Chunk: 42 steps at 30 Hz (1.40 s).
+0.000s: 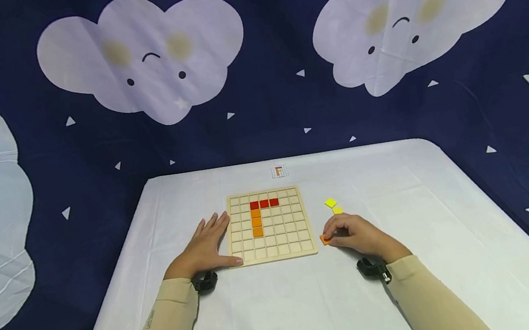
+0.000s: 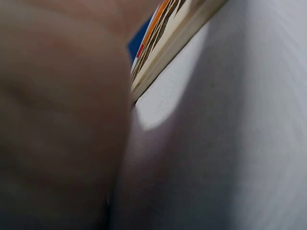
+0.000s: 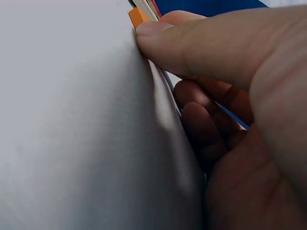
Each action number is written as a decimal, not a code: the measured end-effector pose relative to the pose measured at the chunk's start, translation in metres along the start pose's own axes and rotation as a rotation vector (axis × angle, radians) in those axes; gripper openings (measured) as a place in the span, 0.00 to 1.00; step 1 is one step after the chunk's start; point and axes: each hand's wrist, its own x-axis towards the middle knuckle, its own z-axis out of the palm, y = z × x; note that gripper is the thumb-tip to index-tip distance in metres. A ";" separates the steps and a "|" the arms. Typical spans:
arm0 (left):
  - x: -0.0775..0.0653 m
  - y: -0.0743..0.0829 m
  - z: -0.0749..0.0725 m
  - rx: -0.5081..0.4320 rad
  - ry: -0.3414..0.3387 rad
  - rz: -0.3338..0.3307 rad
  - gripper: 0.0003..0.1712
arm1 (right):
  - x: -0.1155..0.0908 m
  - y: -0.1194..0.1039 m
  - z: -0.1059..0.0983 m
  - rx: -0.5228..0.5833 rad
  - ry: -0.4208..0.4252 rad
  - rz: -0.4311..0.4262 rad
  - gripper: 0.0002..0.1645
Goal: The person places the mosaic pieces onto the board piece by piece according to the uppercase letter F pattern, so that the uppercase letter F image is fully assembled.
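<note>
A square wooden grid board (image 1: 287, 239) lies on the table, its cells framed by thin ridges. Three red tiles (image 1: 264, 204) form a row near its top, and three orange tiles (image 1: 257, 222) run down below the leftmost red one. My left hand (image 1: 205, 248) rests along the board's left side with fingers spread, the thumb at the bottom left corner. Right of the board, my right hand (image 1: 358, 235) pinches a loose orange tile (image 1: 324, 239) between thumb and finger. The right wrist view shows that tile (image 3: 137, 17) at the thumb tip, close over the white cloth.
Two yellow tiles (image 1: 331, 202) lie right of the board, just beyond my right hand. Behind the board is a small card (image 1: 279, 171) with a coloured grid pattern. A white cloth (image 1: 275, 310) covers the table, and a dark blue curtain (image 1: 278, 118) with clouds hangs behind it.
</note>
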 end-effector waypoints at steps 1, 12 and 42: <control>0.000 0.000 0.000 0.001 0.001 0.001 0.79 | 0.000 0.000 0.000 0.001 0.003 -0.008 0.11; -0.002 0.001 -0.002 -0.005 0.006 0.016 0.79 | 0.001 -0.002 0.001 -0.017 0.038 0.001 0.10; -0.001 0.003 -0.002 0.003 0.003 -0.006 0.79 | 0.030 -0.008 0.008 -0.089 0.144 0.040 0.07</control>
